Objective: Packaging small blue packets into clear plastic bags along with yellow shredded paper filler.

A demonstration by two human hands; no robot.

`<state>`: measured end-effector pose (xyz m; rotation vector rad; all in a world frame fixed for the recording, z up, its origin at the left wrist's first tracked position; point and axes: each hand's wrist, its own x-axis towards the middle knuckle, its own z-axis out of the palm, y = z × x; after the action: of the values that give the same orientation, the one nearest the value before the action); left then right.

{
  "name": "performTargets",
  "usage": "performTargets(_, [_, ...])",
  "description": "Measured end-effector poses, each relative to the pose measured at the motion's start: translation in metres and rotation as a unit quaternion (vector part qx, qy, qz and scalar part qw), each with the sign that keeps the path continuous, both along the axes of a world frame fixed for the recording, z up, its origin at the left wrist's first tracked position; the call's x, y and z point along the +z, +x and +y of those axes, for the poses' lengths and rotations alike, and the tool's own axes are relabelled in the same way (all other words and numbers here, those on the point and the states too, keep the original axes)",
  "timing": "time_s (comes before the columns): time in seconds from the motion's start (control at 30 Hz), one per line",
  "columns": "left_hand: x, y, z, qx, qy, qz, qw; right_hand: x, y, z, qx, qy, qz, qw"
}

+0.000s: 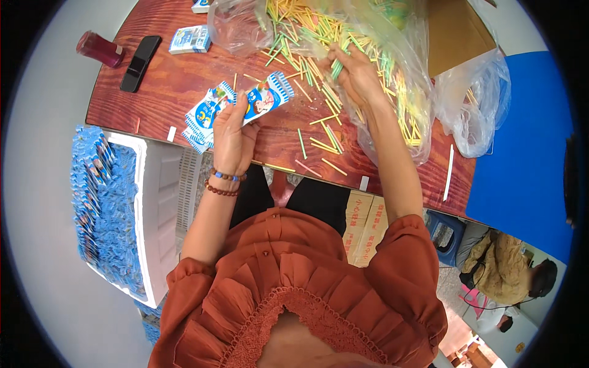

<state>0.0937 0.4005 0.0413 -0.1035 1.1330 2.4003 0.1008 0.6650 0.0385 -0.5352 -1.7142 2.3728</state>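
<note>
My left hand [232,132] is closed on small blue-and-white packets [268,97], pinching one under the thumb while others fan out on its far side. Whether those packets are open at the top cannot be made out. Over the pile of thin yellow and green sticks [300,15], my right hand [359,73] has its fingers closed around a few green sticks [337,67]. A clear plastic bag [408,80] full of such sticks lies beside the right wrist. Loose sticks [325,144] are scattered on the red-brown wooden table [276,138] between my arms.
A phone [141,64], a dark red jar [99,49] and a stack of packets [190,39] lie at the far left. Left of the table stands a white foam box [140,214] full of blue packets. A clear bag [475,104] hangs at the right; a person [506,270] is beyond.
</note>
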Motion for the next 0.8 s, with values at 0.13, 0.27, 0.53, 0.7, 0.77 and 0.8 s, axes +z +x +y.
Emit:
performTargets(0.13, [-0.008, -0.007, 0.019, -0.026, 0.004, 0.02, 0.999, 0.006, -0.001, -0.004, -0.021, -0.217, 0.176, 0.96])
performTargets(0.27, [-0.012, -0.012, 0.032, -0.031, 0.027, 0.018, 0.999, 0.039, 0.008, -0.043, -0.077, -0.165, 0.271, 0.945])
performTargets(0.53, [-0.003, -0.008, 0.04, -0.041, 0.04, 0.029, 0.998, 0.059, 0.017, -0.074, -0.093, -0.04, 0.395, 0.913])
performTargets(0.7, [-0.001, -0.009, 0.037, -0.037, 0.049, 0.015, 0.998, 0.062, 0.02, -0.073, -0.078, -0.022, 0.423, 0.902])
performTargets(0.77, [-0.003, -0.009, 0.038, -0.04, 0.048, 0.019, 0.998, 0.056, 0.019, -0.077, -0.069, -0.022, 0.405, 0.911])
performTargets(0.8, [-0.004, -0.009, 0.038, -0.042, 0.048, 0.023, 0.998, 0.053, 0.018, -0.081, -0.059, -0.022, 0.387, 0.92])
